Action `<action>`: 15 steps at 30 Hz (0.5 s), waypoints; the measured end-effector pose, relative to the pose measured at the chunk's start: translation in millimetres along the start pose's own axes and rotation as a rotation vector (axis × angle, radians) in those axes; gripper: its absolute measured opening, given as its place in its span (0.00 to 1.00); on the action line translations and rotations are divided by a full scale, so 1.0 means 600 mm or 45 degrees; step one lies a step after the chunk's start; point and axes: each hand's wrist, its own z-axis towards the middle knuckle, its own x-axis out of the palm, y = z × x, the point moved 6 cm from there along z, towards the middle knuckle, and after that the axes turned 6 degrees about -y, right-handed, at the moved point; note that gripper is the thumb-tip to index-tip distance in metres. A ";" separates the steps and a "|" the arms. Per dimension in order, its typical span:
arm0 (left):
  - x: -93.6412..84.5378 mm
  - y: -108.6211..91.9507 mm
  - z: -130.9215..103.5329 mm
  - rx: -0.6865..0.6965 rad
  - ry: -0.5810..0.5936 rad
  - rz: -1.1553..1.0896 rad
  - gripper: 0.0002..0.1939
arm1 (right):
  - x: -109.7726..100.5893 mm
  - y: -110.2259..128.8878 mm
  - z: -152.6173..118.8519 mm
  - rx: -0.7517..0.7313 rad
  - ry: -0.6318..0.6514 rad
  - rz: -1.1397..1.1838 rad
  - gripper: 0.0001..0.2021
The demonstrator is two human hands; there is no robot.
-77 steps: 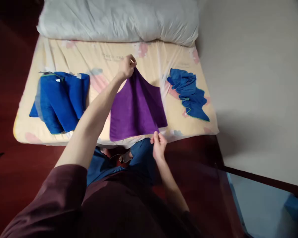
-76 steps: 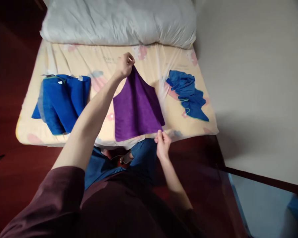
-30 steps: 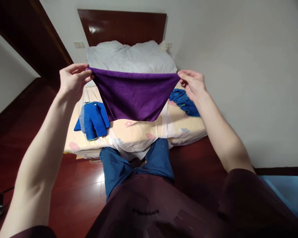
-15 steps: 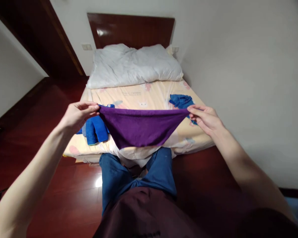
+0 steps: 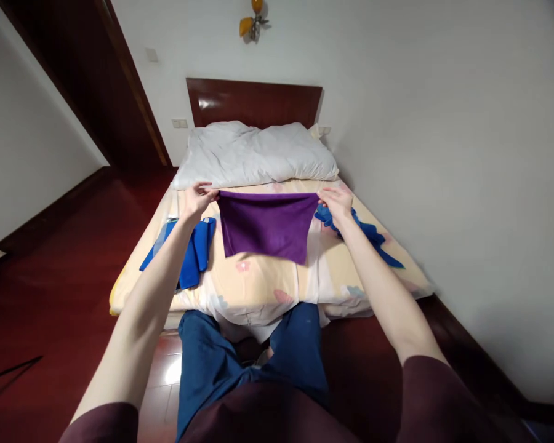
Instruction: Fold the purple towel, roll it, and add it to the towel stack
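A purple cloth [image 5: 268, 226] is stretched between my two hands above the middle of the bed, its lower edge hanging toward me. My left hand [image 5: 200, 198] pinches its upper left corner. At the upper right corner, my right hand [image 5: 336, 200] has its fingers closed on the fabric. Blue folded cloths [image 5: 196, 249] lie on the bed at the left, partly behind my left forearm. Another blue cloth [image 5: 373, 237], crumpled, lies at the right, partly covered by my right hand and forearm.
The bed [image 5: 263, 292] has a patterned sheet, with a white quilt [image 5: 258, 154] heaped below the dark headboard [image 5: 253, 101]. A wall [image 5: 425, 123] runs along the right side. A thin dark rod [image 5: 13, 368] shows over the red floor at lower left.
Both hands have reached forward over the bed with the purple cloth and come closer together. The cloth's lower part has swung out flatter. The view has tilted up, showing a wall lamp.
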 end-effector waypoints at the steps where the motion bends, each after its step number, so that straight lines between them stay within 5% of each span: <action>1: 0.005 -0.010 0.009 0.093 0.013 -0.012 0.19 | -0.002 0.011 0.010 -0.100 0.004 0.004 0.23; 4: 0.000 -0.014 0.010 0.327 0.032 -0.031 0.24 | -0.026 0.021 0.013 -0.311 0.042 -0.004 0.23; 7: -0.025 0.041 -0.033 0.383 0.023 -0.005 0.27 | -0.061 -0.023 -0.028 -0.347 0.120 -0.065 0.22; 11: -0.063 0.194 -0.152 0.217 0.011 0.306 0.22 | -0.097 -0.176 -0.145 -0.136 0.249 -0.221 0.23; 15: -0.098 0.375 -0.289 -0.147 0.076 0.601 0.19 | -0.124 -0.366 -0.300 0.338 0.327 -0.367 0.23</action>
